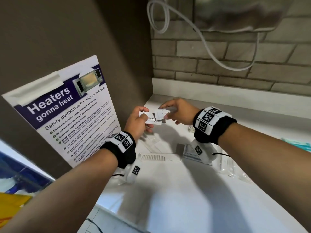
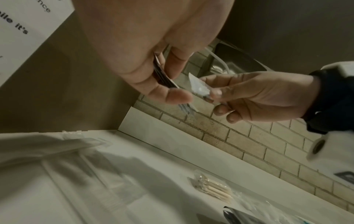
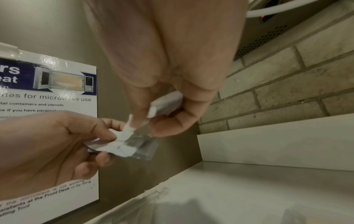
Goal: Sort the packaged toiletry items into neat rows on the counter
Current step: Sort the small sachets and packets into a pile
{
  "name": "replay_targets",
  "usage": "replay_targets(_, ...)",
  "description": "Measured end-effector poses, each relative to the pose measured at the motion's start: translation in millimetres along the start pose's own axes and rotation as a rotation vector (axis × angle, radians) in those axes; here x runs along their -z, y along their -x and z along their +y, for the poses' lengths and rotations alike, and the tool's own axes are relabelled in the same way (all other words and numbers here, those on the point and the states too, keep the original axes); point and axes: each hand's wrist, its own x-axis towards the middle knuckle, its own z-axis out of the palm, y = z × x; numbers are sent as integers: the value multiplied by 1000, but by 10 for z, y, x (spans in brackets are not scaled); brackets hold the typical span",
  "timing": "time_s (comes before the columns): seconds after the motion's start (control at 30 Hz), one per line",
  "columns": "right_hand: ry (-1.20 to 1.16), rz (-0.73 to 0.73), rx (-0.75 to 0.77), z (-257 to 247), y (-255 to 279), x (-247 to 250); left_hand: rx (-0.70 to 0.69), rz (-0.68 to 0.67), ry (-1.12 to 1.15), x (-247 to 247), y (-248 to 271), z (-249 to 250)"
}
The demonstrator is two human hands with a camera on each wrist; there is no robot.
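Both hands are raised above the back left corner of the white counter (image 1: 168,190). My left hand (image 1: 145,117) grips a small stack of white toothpaste sachets (image 1: 151,120), which the left wrist view shows edge-on (image 2: 164,78). My right hand (image 1: 166,112) pinches one more toothpaste sachet (image 1: 164,113) by its end, overlapping the stack. In the right wrist view this sachet (image 3: 166,104) sits between thumb and fingers just above the stack (image 3: 122,145). A wrapped comb (image 1: 154,157), a cotton swab pack (image 2: 212,188) and a flat sachet (image 1: 188,150) lie on the counter below.
A microwave safety poster (image 1: 67,115) leans on the brown left wall. A brick wall (image 1: 235,64) with a white upstand closes the back, and a white cable (image 1: 210,47) hangs there. Clear-wrapped items (image 1: 227,165) lie at the right, something teal (image 1: 299,145) beyond them.
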Motion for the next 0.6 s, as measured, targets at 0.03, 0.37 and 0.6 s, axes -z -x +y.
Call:
replay_targets(0.03,32,-6,-4,-6,-2,0,9,4,13,-3,-2,-4)
replay_targets(0.37,248,4,-16,-106,-64,136,37,-45,65,3,-1,-34)
replay_targets(0.6,326,-6,59,-231,-141,71,34,-207,92,-208,-24,85)
